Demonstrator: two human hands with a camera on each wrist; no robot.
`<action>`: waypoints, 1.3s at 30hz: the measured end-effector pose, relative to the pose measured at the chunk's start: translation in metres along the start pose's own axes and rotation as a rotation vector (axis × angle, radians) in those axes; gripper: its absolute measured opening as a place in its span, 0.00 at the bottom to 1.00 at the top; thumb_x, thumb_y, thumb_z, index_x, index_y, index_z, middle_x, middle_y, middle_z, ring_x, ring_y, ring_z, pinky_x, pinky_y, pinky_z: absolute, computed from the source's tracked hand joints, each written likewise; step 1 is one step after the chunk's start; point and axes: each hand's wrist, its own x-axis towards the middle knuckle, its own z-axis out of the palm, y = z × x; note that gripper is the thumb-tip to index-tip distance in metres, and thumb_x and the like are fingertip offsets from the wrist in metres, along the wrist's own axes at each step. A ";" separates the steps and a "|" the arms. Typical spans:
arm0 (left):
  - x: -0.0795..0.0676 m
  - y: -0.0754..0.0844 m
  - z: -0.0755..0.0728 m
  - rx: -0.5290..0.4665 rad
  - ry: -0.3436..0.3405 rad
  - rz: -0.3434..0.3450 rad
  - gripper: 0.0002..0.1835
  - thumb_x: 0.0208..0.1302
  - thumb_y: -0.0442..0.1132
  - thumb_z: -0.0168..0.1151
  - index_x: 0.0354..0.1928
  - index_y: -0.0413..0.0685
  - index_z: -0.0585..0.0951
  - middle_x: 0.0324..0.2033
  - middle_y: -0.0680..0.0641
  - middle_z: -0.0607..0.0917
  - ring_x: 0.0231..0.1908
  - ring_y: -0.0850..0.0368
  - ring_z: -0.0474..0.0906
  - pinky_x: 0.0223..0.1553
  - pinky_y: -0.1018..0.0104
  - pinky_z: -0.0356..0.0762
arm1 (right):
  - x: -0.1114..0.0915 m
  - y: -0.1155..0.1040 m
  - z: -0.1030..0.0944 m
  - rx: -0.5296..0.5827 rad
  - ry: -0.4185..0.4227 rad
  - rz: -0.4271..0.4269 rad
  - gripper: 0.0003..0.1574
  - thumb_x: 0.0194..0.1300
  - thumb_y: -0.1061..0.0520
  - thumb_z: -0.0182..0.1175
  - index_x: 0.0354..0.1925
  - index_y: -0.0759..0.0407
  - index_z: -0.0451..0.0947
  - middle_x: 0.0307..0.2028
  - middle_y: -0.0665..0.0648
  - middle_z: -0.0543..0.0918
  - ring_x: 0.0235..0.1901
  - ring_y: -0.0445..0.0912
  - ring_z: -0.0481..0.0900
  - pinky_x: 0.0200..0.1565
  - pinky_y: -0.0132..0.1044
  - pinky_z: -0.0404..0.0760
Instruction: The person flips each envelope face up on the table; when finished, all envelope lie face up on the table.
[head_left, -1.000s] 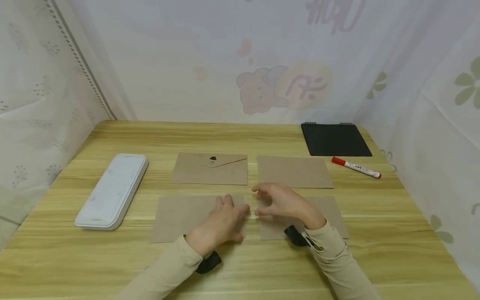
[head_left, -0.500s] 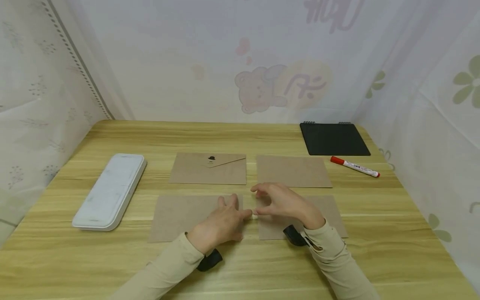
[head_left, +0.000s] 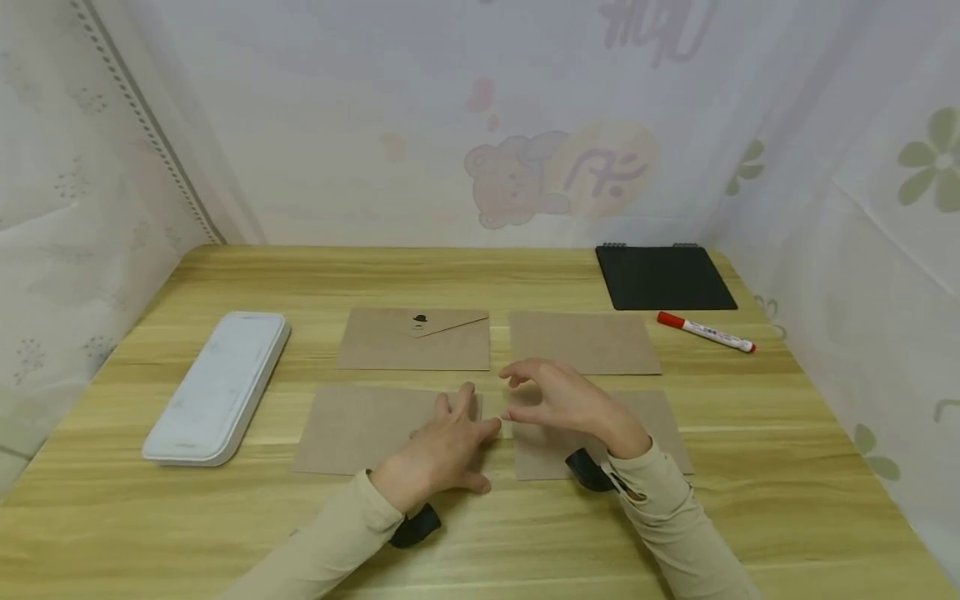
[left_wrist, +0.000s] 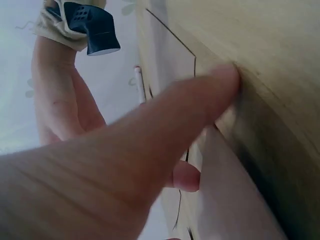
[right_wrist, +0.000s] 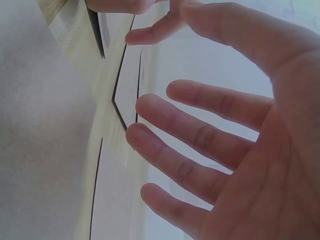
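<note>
Four sides of a two-by-two layout are brown paper envelopes. My left hand reaches over the right part of the front-left envelope, fingers spread and fingertips near its right edge; whether it presses the paper is hard to tell. In the left wrist view its thumb points down to the wood. Above the front-right envelope my right hand hovers, fingers loosely bent and holding nothing, as the right wrist view confirms. Behind lie the back-left envelope, with a flap and small hat print, and the plain back-right envelope.
A white oblong case lies on the left of the wooden table. On the right are a red-capped marker and a black spiral notebook. Patterned white cloth hangs round the back and sides.
The front-left envelope has shifted slightly away from me and sits a little askew, with my left hand over it. My right hand has barely moved. The whole view drifts slightly left.
</note>
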 end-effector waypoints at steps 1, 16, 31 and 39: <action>0.000 -0.001 0.000 -0.011 0.011 0.013 0.30 0.42 0.51 0.76 0.49 0.53 0.76 0.61 0.33 0.56 0.47 0.35 0.62 0.21 0.50 0.76 | 0.000 0.000 0.000 0.003 0.001 0.003 0.32 0.58 0.50 0.65 0.57 0.62 0.72 0.46 0.57 0.80 0.50 0.50 0.74 0.53 0.47 0.71; 0.000 -0.028 -0.015 -0.197 0.021 0.220 0.08 0.55 0.40 0.61 0.38 0.48 0.78 0.49 0.33 0.74 0.62 0.31 0.55 0.50 0.37 0.65 | -0.001 0.000 -0.002 -0.017 0.012 -0.024 0.31 0.59 0.48 0.64 0.56 0.62 0.73 0.47 0.57 0.80 0.49 0.49 0.75 0.52 0.47 0.71; -0.013 -0.056 -0.022 -0.482 0.010 0.199 0.21 0.55 0.51 0.67 0.43 0.49 0.71 0.54 0.44 0.69 0.53 0.49 0.68 0.56 0.49 0.62 | -0.001 -0.003 -0.003 -0.020 0.011 -0.016 0.32 0.59 0.46 0.64 0.56 0.61 0.73 0.48 0.57 0.79 0.49 0.48 0.75 0.52 0.46 0.71; -0.017 -0.075 -0.018 -0.764 0.028 0.211 0.20 0.57 0.47 0.67 0.43 0.46 0.70 0.57 0.43 0.69 0.62 0.46 0.62 0.57 0.44 0.61 | 0.003 -0.015 0.009 -0.003 -0.015 -0.066 0.32 0.57 0.47 0.65 0.55 0.63 0.73 0.48 0.57 0.80 0.48 0.47 0.76 0.50 0.44 0.72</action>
